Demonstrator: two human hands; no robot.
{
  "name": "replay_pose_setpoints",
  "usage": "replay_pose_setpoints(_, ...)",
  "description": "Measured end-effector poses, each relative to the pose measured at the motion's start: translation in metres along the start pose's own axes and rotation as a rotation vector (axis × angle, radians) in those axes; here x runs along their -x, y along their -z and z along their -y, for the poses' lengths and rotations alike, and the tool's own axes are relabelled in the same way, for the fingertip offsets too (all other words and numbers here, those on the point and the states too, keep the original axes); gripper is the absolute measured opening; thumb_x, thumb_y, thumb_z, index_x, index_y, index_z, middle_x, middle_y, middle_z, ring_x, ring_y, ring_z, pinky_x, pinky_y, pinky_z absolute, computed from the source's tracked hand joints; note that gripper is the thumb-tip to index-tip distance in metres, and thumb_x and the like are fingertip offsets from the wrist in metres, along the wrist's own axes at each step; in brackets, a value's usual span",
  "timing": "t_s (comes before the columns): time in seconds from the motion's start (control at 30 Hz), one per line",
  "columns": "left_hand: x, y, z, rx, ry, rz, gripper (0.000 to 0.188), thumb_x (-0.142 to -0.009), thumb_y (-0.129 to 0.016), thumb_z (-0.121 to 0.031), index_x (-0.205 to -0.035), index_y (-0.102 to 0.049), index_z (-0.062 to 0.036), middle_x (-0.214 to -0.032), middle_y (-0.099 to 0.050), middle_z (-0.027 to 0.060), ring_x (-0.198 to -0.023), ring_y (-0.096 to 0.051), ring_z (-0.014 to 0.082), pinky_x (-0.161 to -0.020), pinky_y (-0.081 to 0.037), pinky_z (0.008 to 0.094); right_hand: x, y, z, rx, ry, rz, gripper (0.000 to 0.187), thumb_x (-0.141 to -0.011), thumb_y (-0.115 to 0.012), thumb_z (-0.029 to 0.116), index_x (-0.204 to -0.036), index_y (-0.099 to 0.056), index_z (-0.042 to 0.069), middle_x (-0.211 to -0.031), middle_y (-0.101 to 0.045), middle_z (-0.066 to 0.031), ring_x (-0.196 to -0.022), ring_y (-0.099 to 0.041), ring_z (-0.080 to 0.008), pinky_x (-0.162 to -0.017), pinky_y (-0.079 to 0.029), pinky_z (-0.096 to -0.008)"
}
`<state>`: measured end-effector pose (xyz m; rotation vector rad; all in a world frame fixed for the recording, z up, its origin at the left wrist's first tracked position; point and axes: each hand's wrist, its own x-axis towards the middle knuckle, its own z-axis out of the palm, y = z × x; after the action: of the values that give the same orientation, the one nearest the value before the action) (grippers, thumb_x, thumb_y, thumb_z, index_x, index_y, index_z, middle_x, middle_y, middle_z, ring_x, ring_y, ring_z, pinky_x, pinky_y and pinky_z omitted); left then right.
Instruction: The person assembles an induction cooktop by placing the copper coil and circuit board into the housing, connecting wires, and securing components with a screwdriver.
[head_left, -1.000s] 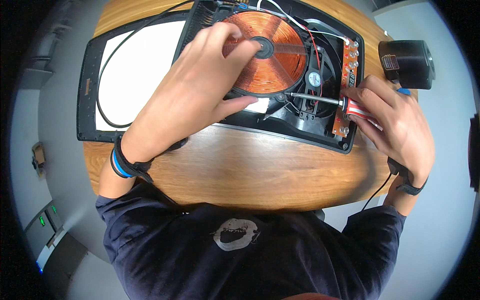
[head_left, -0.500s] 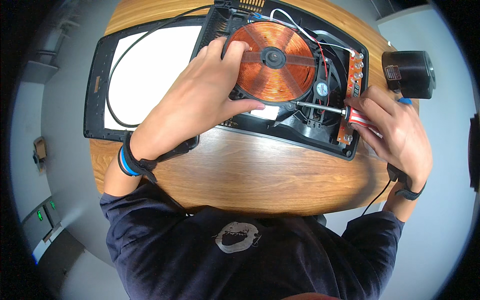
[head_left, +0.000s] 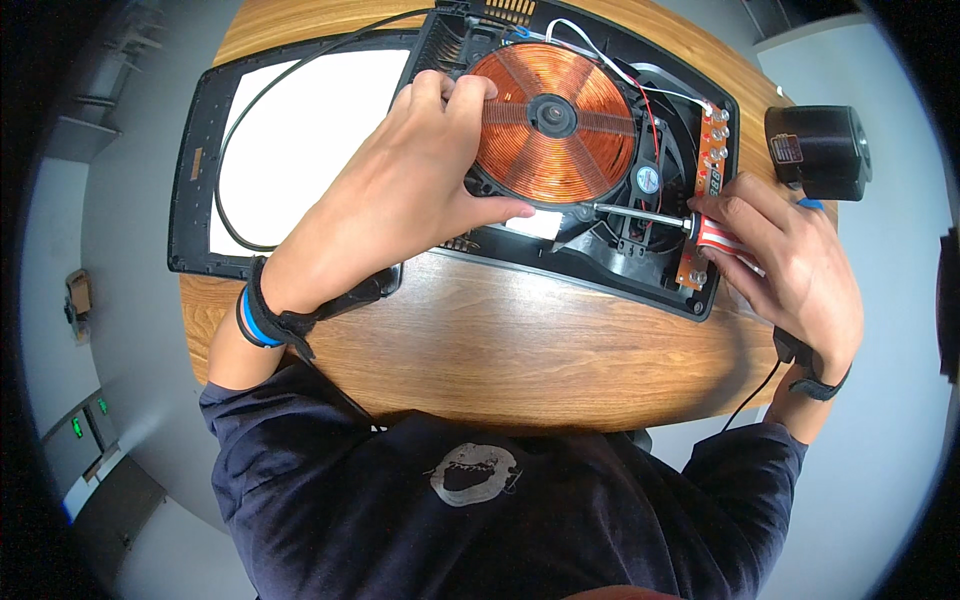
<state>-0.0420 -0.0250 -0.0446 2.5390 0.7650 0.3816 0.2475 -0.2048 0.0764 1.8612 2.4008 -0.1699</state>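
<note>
A round copper coil [head_left: 556,165] with a black hub lies in the open black housing [head_left: 610,272] of what looks like an induction cooker. My left hand [head_left: 425,160] grips the coil's left side, fingers curled over the top edge and thumb at the lower rim. In my right hand [head_left: 785,245] is a screwdriver [head_left: 715,236] with a red-and-white handle. Its metal shaft points left, and the tip meets the coil's lower right rim. Beneath the shaft and to the right sits a black cooling fan [head_left: 648,180]. An orange circuit board [head_left: 713,150] runs along the housing's right side.
To the left lies a black-framed panel with a white surface [head_left: 290,140], crossed by a black cable [head_left: 217,185]. A black cylindrical device [head_left: 815,152] stands at the right edge of the wooden table [head_left: 500,340]. White and red wires [head_left: 590,45] arch over the housing's far side.
The coil and housing appear very slightly farther right, along with my left hand. The screwdriver stays at the coil's rim, and my right hand has barely moved.
</note>
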Motion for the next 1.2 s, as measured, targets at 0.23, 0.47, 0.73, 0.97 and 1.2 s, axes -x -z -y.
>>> replay_pose_setpoints(0.23,0.002,0.003,0.004,-0.005,-0.01,-0.009,0.095,-0.081,-0.103,-0.04,-0.148,-0.053,0.0036,-0.133,-0.061,0.024,-0.124,-0.067,0.046,-0.106,-0.058,0.0487,-0.003,0.003,0.004,-0.01,-0.008,0.011,0.033,-0.092,-0.083,0.012,-0.125,-0.076,0.007,-0.112,-0.069,-0.0114,-0.09,-0.076,-0.0371,-0.077,-0.063,-0.0478)
replay_pose_setpoints(0.47,0.004,0.003,0.003,-0.071,-0.045,0.0,0.092,-0.082,-0.101,-0.042,-0.143,-0.054,0.0086,-0.13,-0.062,0.026,-0.123,-0.065,0.0457,-0.108,-0.056,0.0482,-0.007,0.005,0.004,-0.018,0.017,-0.003,0.035,-0.091,-0.084,0.01,-0.124,-0.075,0.006,-0.112,-0.068,-0.0127,-0.089,-0.076,-0.0381,-0.076,-0.063,-0.0483)
replay_pose_setpoints(0.73,0.004,0.0,0.009,-0.123,-0.132,-0.051,0.09,-0.081,-0.1,-0.046,-0.138,-0.058,0.0101,-0.129,-0.064,0.0254,-0.127,-0.062,0.0429,-0.113,-0.052,0.049,-0.013,0.011,0.006,-0.042,0.026,0.019,0.038,-0.09,-0.084,0.006,-0.127,-0.075,0.004,-0.111,-0.068,-0.0138,-0.09,-0.075,-0.0396,-0.074,-0.062,-0.0498)
replay_pose_setpoints(0.97,0.004,-0.007,0.015,-0.175,-0.17,-0.132,0.092,-0.079,-0.101,-0.049,-0.136,-0.059,0.0092,-0.131,-0.066,0.027,-0.128,-0.065,0.0449,-0.113,-0.053,0.0498,-0.027,0.011,0.007,-0.027,0.031,-0.097,0.035,-0.094,-0.083,0.009,-0.128,-0.075,0.005,-0.106,-0.067,-0.014,-0.088,-0.075,-0.0381,-0.074,-0.061,-0.0487)
replay_pose_setpoints(1.2,0.003,-0.007,0.017,-0.089,-0.149,-0.105,0.086,-0.079,-0.099,-0.05,-0.128,-0.058,0.0075,-0.129,-0.067,0.0265,-0.121,-0.07,0.0458,-0.103,-0.06,0.049,-0.077,0.017,-0.001,0.222,0.074,-0.28,0.026,-0.103,-0.078,0.019,-0.128,-0.075,0.012,-0.105,-0.069,-0.0097,-0.087,-0.075,-0.0365,-0.073,-0.061,-0.0473)
